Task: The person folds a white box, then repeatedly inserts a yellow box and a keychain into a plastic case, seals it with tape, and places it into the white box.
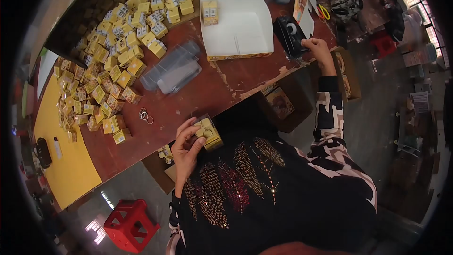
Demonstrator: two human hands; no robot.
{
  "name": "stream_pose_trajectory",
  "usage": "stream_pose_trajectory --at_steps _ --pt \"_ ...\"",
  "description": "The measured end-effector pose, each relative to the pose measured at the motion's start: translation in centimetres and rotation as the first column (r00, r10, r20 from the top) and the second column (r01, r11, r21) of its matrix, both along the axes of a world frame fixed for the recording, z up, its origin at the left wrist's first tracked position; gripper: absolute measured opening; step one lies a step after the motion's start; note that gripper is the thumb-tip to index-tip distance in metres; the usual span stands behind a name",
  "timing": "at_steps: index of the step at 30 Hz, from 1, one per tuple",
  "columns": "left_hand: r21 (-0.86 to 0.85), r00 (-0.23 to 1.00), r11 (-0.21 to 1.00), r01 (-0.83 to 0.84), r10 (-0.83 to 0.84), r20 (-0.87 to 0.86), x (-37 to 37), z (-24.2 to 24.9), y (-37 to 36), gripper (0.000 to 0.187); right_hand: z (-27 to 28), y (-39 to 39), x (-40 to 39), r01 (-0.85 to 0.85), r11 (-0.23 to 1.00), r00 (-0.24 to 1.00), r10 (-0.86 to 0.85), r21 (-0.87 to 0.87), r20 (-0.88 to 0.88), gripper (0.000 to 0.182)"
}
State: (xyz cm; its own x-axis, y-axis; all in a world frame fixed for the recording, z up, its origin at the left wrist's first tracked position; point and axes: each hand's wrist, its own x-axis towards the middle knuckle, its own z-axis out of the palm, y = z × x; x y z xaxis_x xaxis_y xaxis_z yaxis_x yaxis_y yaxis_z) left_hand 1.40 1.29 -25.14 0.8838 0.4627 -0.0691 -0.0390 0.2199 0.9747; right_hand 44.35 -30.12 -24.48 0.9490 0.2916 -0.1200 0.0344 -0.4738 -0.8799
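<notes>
My left hand [186,148] is closed around a clear plastic box [209,133] with yellow contents, held close to my body at the table's front edge. A metal ring seems to lie on its upper face. My right hand [320,53] reaches out to the black tape dispenser [289,37] at the table's right end. Its thumb and fingertips are pinched together by the dispenser's near end; whatever lies between them is too small to make out. Several loose metal rings [147,116] rest on the table left of my left hand.
Small yellow boxes [120,61] are heaped on the left of the red-brown table [226,85]. Clear plastic cases [174,68] lie mid-table. An open white carton [238,33] holds a yellow box [210,13]. Cardboard boxes [288,106] and a red stool [131,225] stand below.
</notes>
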Motion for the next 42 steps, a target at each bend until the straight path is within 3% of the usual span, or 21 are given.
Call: stream_pose_trajectory --at_steps 5,7,10,14,18,21,23,27,29,32,33,35,36,38,39,41,42 --pt "0.000 1.000 1.000 0.019 -0.019 -0.003 0.0 -0.1 0.0 0.031 -0.5 -0.4 -0.2 -0.021 0.998 0.997 0.025 0.056 -0.070 0.022" --pt "-0.005 1.000 1.000 0.017 -0.017 0.005 0.2 0.0 0.0 0.031 -0.7 -0.2 -0.6 0.033 0.982 0.999 -0.030 0.186 -0.021 0.021" --pt "-0.022 1.000 1.000 0.016 -0.016 0.019 0.2 0.1 0.0 0.030 -0.2 -0.8 -0.5 0.098 0.958 0.995 -0.100 0.268 -0.007 0.031" --pt "-0.050 1.000 0.999 0.018 -0.017 0.011 0.4 0.2 -0.1 0.031 0.5 -0.7 -3.3 0.155 0.940 0.987 -0.163 0.304 0.002 0.030" --pt "-0.058 0.999 0.998 0.039 -0.039 0.008 0.7 0.1 -0.1 0.031 -1.7 -0.7 -5.5 0.231 0.925 0.969 -0.245 0.302 0.010 0.024" --pt "-0.019 0.998 0.998 0.057 -0.056 0.024 1.0 0.0 -0.1 0.031 -4.5 -0.9 -5.3 0.241 0.895 0.971 -0.225 0.375 -0.085 0.024" --pt "-0.008 0.998 0.999 0.047 -0.046 0.043 1.4 0.3 -0.1 0.031 -5.2 -0.7 -5.1 0.177 0.924 0.965 -0.231 0.339 0.126 0.024" --pt "-0.017 0.995 1.000 0.020 -0.018 0.103 2.3 0.6 0.0 0.032 -4.4 0.2 -5.8 0.215 0.907 0.946 -0.285 0.363 0.153 0.023" --pt "-0.029 0.995 0.999 0.012 -0.009 0.103 2.9 1.2 0.0 0.033 -4.2 -0.3 -5.9 0.207 0.973 0.862 -0.231 0.101 0.452 0.021" --pt "-0.026 0.991 0.999 -0.022 0.025 0.134 3.5 1.7 0.0 0.031 -5.4 -1.4 -5.5 0.164 0.961 0.850 -0.253 0.224 0.461 0.017" --pt "0.003 0.988 0.999 -0.037 0.036 0.150 3.7 2.3 0.0 0.031 -3.9 -0.6 -6.5 0.217 0.960 0.790 -0.280 0.180 0.546 0.015" --pt "0.068 0.990 0.995 -0.068 0.058 0.132 3.7 3.1 -0.1 0.030 -0.5 2.1 -9.5 0.132 0.955 0.844 -0.249 0.266 0.475 0.013" --pt "0.148 0.991 0.985 -0.089 0.072 0.117 3.8 3.3 -0.2 0.030 1.6 4.5 -11.9 0.078 0.917 0.917 -0.219 0.390 0.332 0.009" --pt "0.362 0.987 0.923 -0.133 0.089 0.135 4.2 2.8 -0.1 0.030 4.0 8.7 -16.0 -0.079 0.864 0.985 -0.008 0.497 0.170 0.014" --pt "0.362 0.988 0.924 -0.125 0.080 0.135 4.3 2.8 -0.2 0.030 5.6 10.8 -18.5 -0.147 0.835 0.989 0.114 0.530 0.094 0.021" --pt "0.644 0.974 0.737 -0.207 0.093 0.207 4.5 2.9 -0.2 0.030 6.7 13.8 -22.7 -0.243 0.757 0.935 0.349 0.607 -0.062 0.036" --pt "0.646 0.974 0.734 -0.210 0.096 0.207 4.6 3.1 -0.3 0.030 6.7 14.8 -24.0 -0.267 0.713 0.878 0.458 0.648 -0.142 0.043"
